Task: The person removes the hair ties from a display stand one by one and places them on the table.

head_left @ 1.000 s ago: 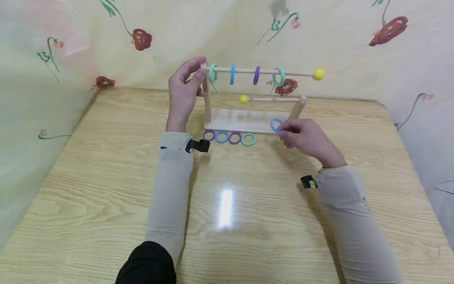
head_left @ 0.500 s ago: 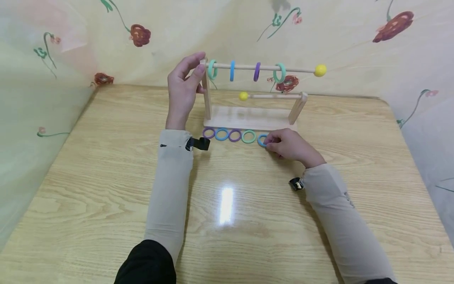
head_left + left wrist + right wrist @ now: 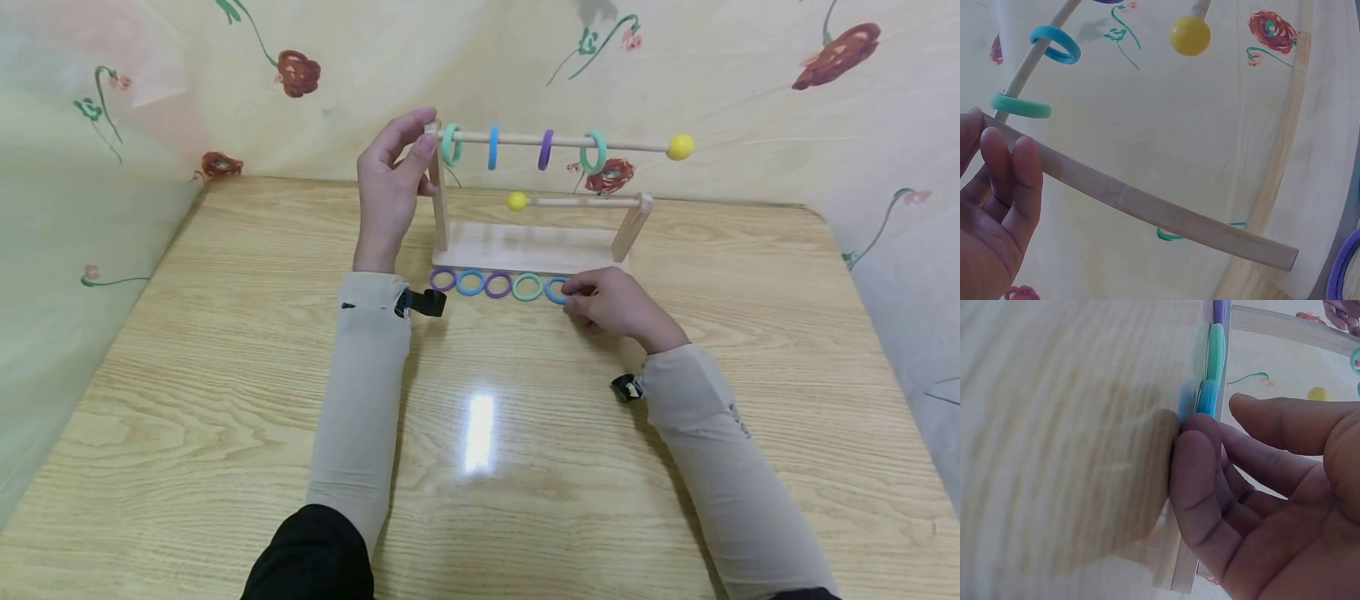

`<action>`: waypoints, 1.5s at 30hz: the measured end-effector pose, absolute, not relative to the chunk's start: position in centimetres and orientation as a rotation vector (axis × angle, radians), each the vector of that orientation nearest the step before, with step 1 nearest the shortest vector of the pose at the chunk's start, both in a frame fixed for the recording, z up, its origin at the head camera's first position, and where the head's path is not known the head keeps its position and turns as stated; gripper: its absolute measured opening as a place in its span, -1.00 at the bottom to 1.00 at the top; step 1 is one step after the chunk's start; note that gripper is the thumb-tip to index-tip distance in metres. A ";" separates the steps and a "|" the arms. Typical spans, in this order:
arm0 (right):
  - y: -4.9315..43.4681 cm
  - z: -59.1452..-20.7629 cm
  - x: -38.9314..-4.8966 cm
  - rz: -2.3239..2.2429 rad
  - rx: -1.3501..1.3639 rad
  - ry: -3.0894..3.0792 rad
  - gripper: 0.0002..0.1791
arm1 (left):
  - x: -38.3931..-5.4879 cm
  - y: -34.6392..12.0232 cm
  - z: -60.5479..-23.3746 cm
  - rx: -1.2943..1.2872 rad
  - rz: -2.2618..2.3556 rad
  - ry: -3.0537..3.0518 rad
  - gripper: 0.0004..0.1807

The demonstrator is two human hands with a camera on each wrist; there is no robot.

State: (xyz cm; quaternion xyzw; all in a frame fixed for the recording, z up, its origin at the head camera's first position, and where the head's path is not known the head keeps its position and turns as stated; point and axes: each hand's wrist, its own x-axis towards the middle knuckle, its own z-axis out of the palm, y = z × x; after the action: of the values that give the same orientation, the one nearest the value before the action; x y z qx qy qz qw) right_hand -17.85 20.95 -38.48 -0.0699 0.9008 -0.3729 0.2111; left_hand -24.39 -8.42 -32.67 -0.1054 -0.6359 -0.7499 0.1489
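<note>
The left hand [image 3: 390, 187] grips the top of the left post [image 3: 441, 218] of a wooden stand, thumb and fingers clamped on it. The stand's base [image 3: 540, 246] lies near the far edge of the table [image 3: 525, 525].

The right hand [image 3: 611, 304] is at the base's near right corner, its fingertips at the right side of the end ring [image 3: 548, 290], a blue one flat on the table. In the right wrist view the thumb stands apart from the fingers, so the ring is not pinched; whether the fingertips touch it, I cannot tell.

From the base's near left corner, along its near edge, four more rings lie in line with it: purple [image 3: 443, 290], blue [image 3: 471, 294], purple, then green [image 3: 528, 299].

The upper rod [image 3: 517, 140] runs from the left post to a yellow ball [image 3: 680, 147] and carries four spaced rings: green, blue [image 3: 492, 148], purple [image 3: 546, 150], green. The lower rod [image 3: 585, 202] joins the right post [image 3: 632, 229] and ends in another yellow ball. Behind the table's far edge hangs a flowered backdrop [image 3: 420, 50].
</note>
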 end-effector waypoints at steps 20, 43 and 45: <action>20.9 -38.6 -18.1 -1.094 -0.238 2.493 -0.67 | -24.4 -8.4 -32.6 -0.295 -2.158 -1.824 -0.69; 20.9 -34.3 -18.0 -1.942 -0.254 2.368 -0.60 | -24.5 -8.8 -33.1 -0.352 -2.140 -1.827 -0.67; 20.5 -33.6 -18.3 -2.205 -0.210 2.269 -0.57 | -24.5 -8.8 -33.1 -0.359 -2.145 -1.823 -0.67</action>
State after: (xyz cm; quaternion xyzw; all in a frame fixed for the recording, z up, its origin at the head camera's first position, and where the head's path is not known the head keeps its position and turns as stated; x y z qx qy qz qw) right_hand -18.33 20.50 -33.59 -0.0662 0.7154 -0.6954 -0.0147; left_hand -24.50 -8.82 -33.07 -0.1250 -0.6351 -0.7472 0.1511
